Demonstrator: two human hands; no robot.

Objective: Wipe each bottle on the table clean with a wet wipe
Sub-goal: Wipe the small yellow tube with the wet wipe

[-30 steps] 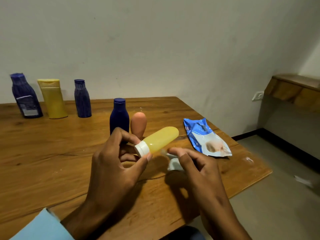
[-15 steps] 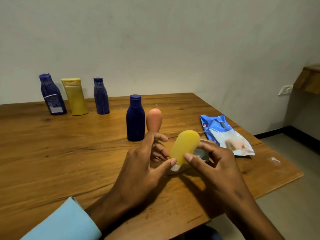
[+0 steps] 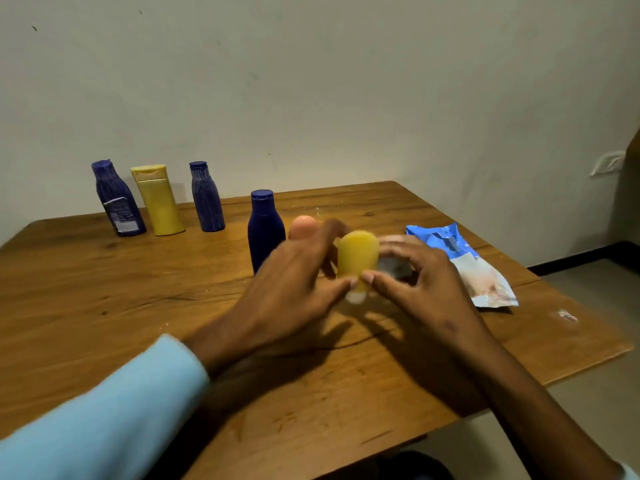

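Small yellow bottle [image 3: 357, 259]: held above the wooden table [image 3: 104, 289], white cap [image 3: 355, 297] pointing down toward the viewer, rounded base up. It sits between the two hands, both blurred.

Left hand [image 3: 294, 289]: fingers curled round the bottle's left side, thumb tip pressed against the lower body just above the cap; the other fingertips lie behind the bottle, partly hidden.

Right hand [image 3: 415, 282]: thumb tip touches the bottle's lower right, almost meeting the left thumb. Its fingers curl over a crumpled whitish wet wipe [image 3: 393, 266], pressed against the bottle's right side.

Peach bottle [image 3: 303, 226]: stands just behind the left hand's fingers, mostly covered.

Dark blue bottle [image 3: 265, 230]: upright, just left of the peach one.

Back row by the wall, left to right: blue bottle with label [image 3: 117, 199], tall yellow bottle [image 3: 157, 200], blue streaked bottle [image 3: 206, 197]; all upright, well apart from the hands.

Wet wipe packet [image 3: 464, 265]: blue and white, flat on the table, right of the right hand.

Light blue sleeve [image 3: 104, 410]: on the left arm.
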